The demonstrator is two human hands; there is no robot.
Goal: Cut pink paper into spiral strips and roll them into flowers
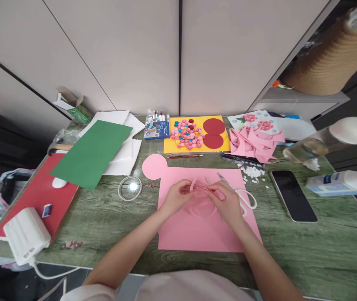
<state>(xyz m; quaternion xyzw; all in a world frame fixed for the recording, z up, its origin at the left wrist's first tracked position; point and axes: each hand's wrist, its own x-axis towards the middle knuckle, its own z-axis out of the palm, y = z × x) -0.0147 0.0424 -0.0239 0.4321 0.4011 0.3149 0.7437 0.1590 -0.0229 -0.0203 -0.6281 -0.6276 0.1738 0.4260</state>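
Both hands meet above a pink paper sheet (193, 238) lying flat in front of me. My left hand (178, 196) pinches thin, curling pink paper strips (201, 207) from the left. From the right, my right hand (227, 202) pinches the same strips, with its fingertips close to the left ones. The strips loop down below my fingers, and their exact shape is blurred. Scissors with white handles (247, 199) lie beside and partly behind my right hand, blades pointing up and left. A pink paper circle (155, 167) rests at the sheet's upper left corner.
Behind are a yellow sheet (168, 146) bearing small coloured pieces and two red circles (214, 126), and pink scraps (256, 142). To the right lie a phone (294, 195) and bottles (341, 182). A tape roll (129, 188), green sheet (92, 154) and white power strip (26, 235) occupy the left.
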